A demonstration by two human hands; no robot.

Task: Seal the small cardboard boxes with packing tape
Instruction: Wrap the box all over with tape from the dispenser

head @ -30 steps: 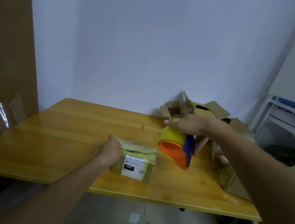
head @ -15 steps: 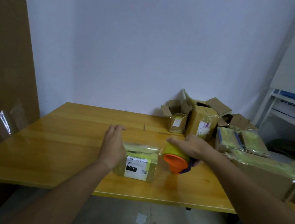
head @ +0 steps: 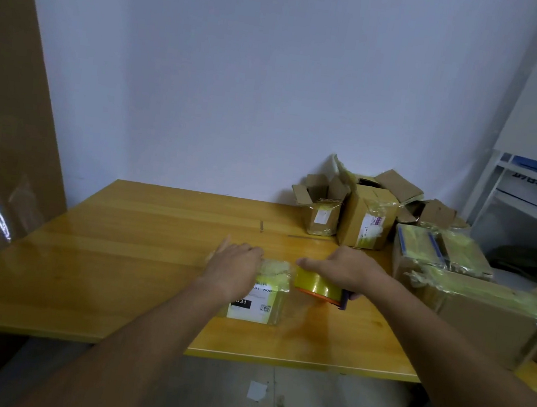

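Small box [head: 257, 298] sits close to the near edge of the wooden table [head: 119, 252], white label with "031" facing out, top already wrapped in yellowish tape. Left hand [head: 235, 267] lies flat on the box top and left side, fingers straight, pressing down, looks like it is smoothing tape or steadying the box. Just right of the box, touching or nearly so, the tape dispenser [head: 319, 287] with its yellow roll and orange core rests low on the table; right hand [head: 345, 267] is curled over the top of it, gripping. Whether a tape strip runs from roll to box, can't tell. Step in hand: probably finishing a tape pass on this box. Next move likely needs the strip cut or torn off and pressed flat, then box set aside. Right of the box, a long taped carton [head: 483, 317] and another taped one [head: 440, 255]. Behind the box, by the wall, open-flap boxes [head: 322, 206] unsealed, likely next to do.
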